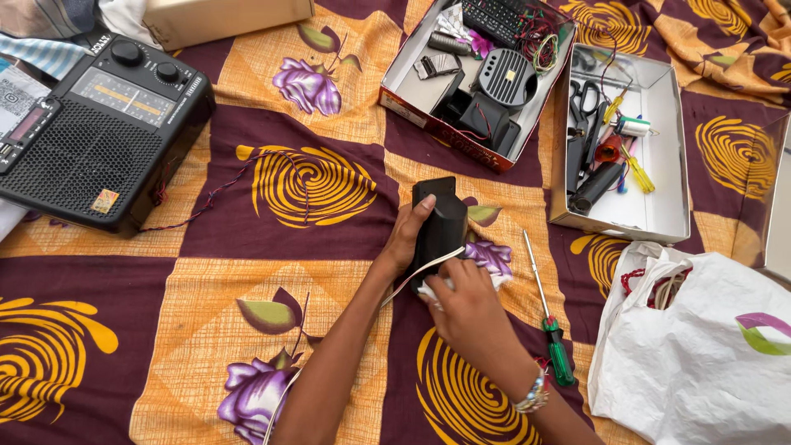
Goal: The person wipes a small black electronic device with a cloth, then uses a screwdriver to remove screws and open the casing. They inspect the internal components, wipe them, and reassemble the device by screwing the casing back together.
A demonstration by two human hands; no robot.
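Maroon and yellow cloth, printed with spirals and purple roses, covers the work surface as a person wipes a small black plastic housing at its centre. The left hand is clasped round the housing's left side and holds it upright on the cloth; the right hand, a beaded bracelet at the wrist, is closed on a white rag pressed against the housing's lower end. A thin pale strip runs across between the 2 hands; what it is cannot be told. The step in hand appears to be cleaning the casing, and a next move would likely call for a steady left grip while the part is turned to bring an unwiped face to the rag.

At 3 o'clock from the hands lies a green-handled screwdriver, shaft pointing away. At 4 o'clock sits a crumpled white plastic bag with a purple and green mark, red cord showing at its mouth. Farther off, at 2 o'clock, an open white cardboard box holds scissors, a yellow-handled driver and dark cylinders. At 12 o'clock a second open box, red along its outer side, carries black parts, a round ribbed grille and tangled wires. At 10 o'clock rests a black portable radio with 2 knobs and a small orange square sticker at its lower front. A plain tan box lies at the far edge.
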